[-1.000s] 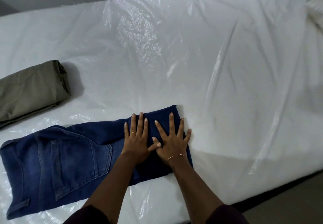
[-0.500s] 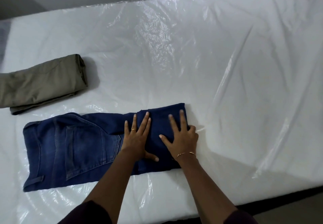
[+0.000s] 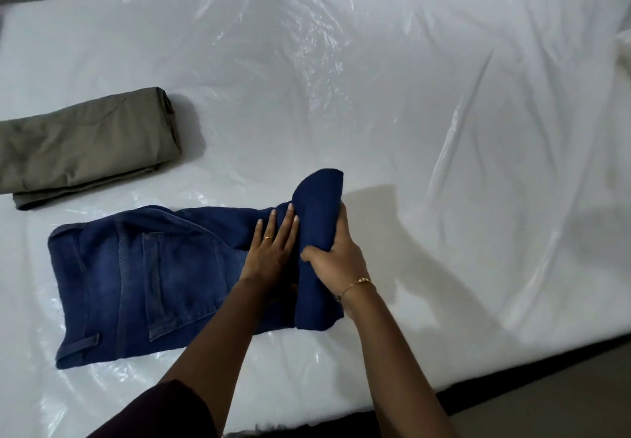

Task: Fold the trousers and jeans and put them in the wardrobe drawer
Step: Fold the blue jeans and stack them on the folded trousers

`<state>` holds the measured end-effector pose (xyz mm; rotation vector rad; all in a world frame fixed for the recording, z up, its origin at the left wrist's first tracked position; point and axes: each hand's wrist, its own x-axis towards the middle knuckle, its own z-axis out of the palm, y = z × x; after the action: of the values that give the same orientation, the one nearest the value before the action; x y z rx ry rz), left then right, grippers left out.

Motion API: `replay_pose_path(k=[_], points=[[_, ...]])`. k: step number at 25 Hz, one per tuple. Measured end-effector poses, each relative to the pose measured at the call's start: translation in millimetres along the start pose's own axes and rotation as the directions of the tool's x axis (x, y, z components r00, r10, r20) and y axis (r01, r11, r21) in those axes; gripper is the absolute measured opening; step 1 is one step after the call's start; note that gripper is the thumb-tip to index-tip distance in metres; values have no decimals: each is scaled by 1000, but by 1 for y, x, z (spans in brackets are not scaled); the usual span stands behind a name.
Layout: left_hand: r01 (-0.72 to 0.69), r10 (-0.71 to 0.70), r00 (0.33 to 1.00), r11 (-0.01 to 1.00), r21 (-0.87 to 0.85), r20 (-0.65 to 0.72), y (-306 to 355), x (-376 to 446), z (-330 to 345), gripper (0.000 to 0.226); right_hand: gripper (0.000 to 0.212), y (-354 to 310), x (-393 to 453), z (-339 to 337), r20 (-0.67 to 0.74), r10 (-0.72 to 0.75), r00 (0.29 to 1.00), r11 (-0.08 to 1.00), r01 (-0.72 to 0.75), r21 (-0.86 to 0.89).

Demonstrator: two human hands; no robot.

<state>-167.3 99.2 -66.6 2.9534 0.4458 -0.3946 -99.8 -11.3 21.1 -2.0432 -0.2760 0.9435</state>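
Jeans point(image 3: 143, 280) are laid flat on the plastic-covered bed point(image 3: 375, 96), at about 7 o'clock in the view, waistband at the 9 o'clock end, back pocket up. The leg end, at the 3 o'clock side, is raised off the bed and curled over toward 9 o'clock.

Right hand point(image 3: 336, 253): fingers and thumb are wrapped round the raised leg end; the fold is being carried by this grasp.

Left hand point(image 3: 273, 250): fingers straight and together, laid flat on the denim just beside the raised part, at its 9 o'clock side. Nothing is grasped. Judged purpose: the lower layer is pinned and the fold line is marked, so that the cloth does not slide on the slick plastic.

Trousers point(image 3: 85, 147), olive, are seen already folded at 10 o'clock, apart from the jeans, presumably set aside for the drawer.

The drawer is not in view.

Step judged in hand: one more fold of the jeans. Storing is not yet begun.
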Motion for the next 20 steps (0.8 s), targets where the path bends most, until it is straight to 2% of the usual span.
replay_pose_path(k=[2, 3, 5, 6, 8, 10, 11, 12, 13, 15, 17, 19, 20], points=[[-40, 31, 996, 993, -110, -89, -13, -11, -13, 59, 90, -20, -8, 29, -31, -47, 998, 996, 44, -78], [-29, -19, 988, 954, -300, -155, -22, -22, -17, 53, 91, -28, -12, 46, -47, -60, 997, 992, 54, -115], [21, -282, 915, 747, -664, -288, -45, -44, -23, 31, 92, -43, -18, 85, -38, -77, 996, 981, 69, -179], [54, -392, 883, 631, -774, -259, -58, -56, -23, 24, 91, -49, -21, 104, -13, -81, 997, 971, 76, -226], [138, -539, 828, 464, -875, -155, -89, -78, -15, 19, 89, -54, -27, 140, 30, -60, 998, 938, 66, -339], [210, -669, 736, 376, -902, -107, -115, -90, -11, 25, 90, -55, -26, 171, 61, -28, 998, 904, 51, -425], [211, -673, 727, 406, -889, -135, -124, -92, -12, 32, 90, -55, -24, 182, 69, -21, 997, 887, 51, -458], [168, -608, 764, 511, -843, -217, -129, -93, -16, 43, 88, -55, -23, 188, 72, -17, 997, 873, 50, -485], [94, -494, 810, 639, -763, -315, -129, -90, -20, 52, 85, -54, -20, 187, 74, -15, 997, 852, 51, -521], [-69, -258, 840, 821, -566, -477, -138, -78, -27, 58, 74, -53, -17, 180, 68, -35, 997, 785, 70, -615], [-162, -88, 854, 892, -423, -512, -139, -62, -35, 59, 56, -50, -11, 168, 24, -169, 985, 695, 137, -706], [-178, 5, 886, 927, -330, -463, -134, -47, -39, 69, 43, -40, 1, 163, -208, -378, 902, 712, 139, -688], [-160, 20, 909, 939, -304, -417, -130, -43, -37, 76, 43, -33, 8, 162, -323, -415, 851, 743, 112, -659]])
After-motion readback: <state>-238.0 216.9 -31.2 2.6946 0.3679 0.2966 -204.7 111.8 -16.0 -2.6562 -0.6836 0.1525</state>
